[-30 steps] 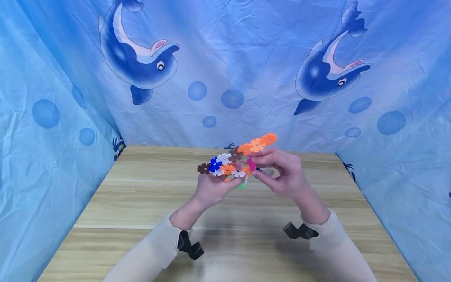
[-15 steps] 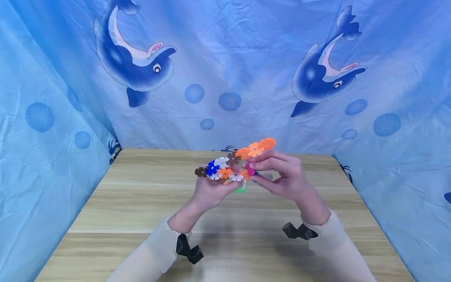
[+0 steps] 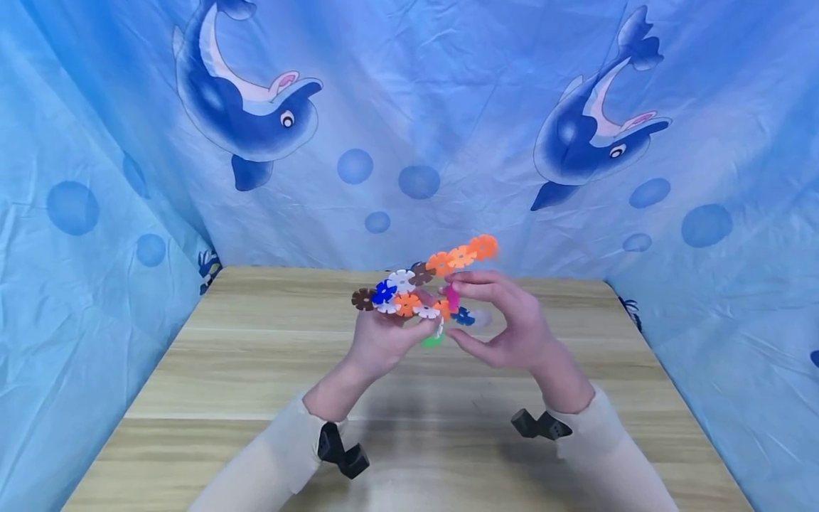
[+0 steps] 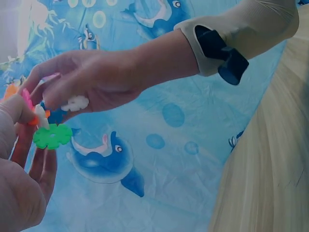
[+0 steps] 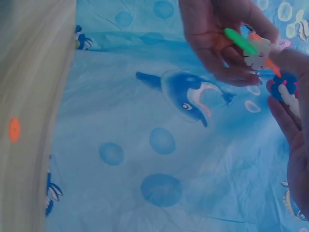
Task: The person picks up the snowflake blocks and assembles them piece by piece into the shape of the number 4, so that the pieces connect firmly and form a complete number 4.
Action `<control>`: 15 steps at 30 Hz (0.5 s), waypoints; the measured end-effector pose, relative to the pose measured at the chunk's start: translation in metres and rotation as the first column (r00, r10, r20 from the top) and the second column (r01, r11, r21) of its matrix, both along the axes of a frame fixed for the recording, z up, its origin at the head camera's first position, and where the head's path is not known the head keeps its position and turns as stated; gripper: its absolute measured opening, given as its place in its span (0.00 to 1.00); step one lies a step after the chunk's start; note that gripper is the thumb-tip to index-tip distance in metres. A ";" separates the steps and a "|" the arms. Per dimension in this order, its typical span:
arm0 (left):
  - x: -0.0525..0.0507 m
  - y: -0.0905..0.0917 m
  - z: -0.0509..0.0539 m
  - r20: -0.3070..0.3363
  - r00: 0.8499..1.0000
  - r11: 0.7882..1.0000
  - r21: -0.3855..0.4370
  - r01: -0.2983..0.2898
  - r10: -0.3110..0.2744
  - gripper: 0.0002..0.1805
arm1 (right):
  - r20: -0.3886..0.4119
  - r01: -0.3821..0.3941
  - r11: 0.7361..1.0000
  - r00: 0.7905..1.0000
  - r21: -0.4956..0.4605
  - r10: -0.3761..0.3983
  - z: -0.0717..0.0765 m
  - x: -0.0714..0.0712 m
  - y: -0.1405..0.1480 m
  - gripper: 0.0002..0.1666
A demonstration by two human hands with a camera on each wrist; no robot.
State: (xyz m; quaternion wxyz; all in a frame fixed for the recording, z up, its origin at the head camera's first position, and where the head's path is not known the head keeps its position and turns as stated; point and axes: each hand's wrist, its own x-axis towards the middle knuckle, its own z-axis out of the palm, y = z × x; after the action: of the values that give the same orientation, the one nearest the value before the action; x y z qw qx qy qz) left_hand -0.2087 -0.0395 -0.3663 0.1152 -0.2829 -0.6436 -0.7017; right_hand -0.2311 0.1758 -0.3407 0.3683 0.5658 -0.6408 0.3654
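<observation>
Over the table, my left hand [image 3: 384, 343] grips a construction of linked plastic snowflake discs, its thumb lying along the near side. Orange discs [image 3: 462, 257] stick out at the far end. A brown disc [image 3: 363, 299] and a blue disc [image 3: 384, 291] sit at the left end; a green disc [image 4: 52, 136] hangs underneath. My right hand [image 3: 521, 323] is at the right side, fingers beside an upright pink disc [image 3: 453, 296], the thumb apart from it. Between finger and thumb appear a dark blue disc [image 3: 463, 316] and a blurred whitish disc [image 3: 481, 318]. Some inner joints are hidden.
Below both hands lies a wood-grain table [image 3: 409, 455]. An orange disc [image 5: 14, 129] rests on it in the right wrist view. Blue dolphin-printed cloth [image 3: 416, 107] hangs behind the table and along its sides. Each wrist wears a black camera mount [image 3: 343, 451].
My right thumb has come away from the pink disc, uncovering the dark blue disc. The orange end has risen slightly. My left hand keeps its grip.
</observation>
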 end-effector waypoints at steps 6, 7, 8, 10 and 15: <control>0.003 0.003 0.000 0.048 0.999 1.000 -0.001 -0.023 0.023 0.20 | -0.080 0.127 0.992 0.989 -0.009 -0.127 -0.006 -0.001 0.002 0.26; 0.004 0.004 -0.001 0.037 0.999 1.000 -0.006 -0.030 0.030 0.20 | -0.089 0.130 0.991 0.987 -0.019 -0.131 -0.007 -0.001 0.003 0.26; 0.004 0.004 -0.001 0.023 0.999 0.999 -0.013 -0.040 0.040 0.20 | -0.096 0.129 0.991 0.987 -0.028 -0.131 -0.007 -0.001 0.003 0.25; 0.004 0.005 -0.002 -0.003 0.999 0.999 -0.020 -0.050 0.050 0.19 | -0.106 0.117 0.992 0.987 -0.042 -0.121 -0.007 -0.001 0.003 0.25; 0.003 0.007 -0.001 -0.087 0.993 0.996 -0.019 -0.082 0.080 0.20 | -0.118 0.082 0.994 0.989 -0.067 -0.090 -0.007 -0.003 0.005 0.25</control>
State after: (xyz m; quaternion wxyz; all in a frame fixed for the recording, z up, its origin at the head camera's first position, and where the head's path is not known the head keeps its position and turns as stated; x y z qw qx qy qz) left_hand -0.2054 -0.0321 -0.3676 0.1679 -0.2881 -0.6570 -0.6761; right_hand -0.2340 0.1810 -0.3481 0.4393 0.5470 -0.6295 0.3340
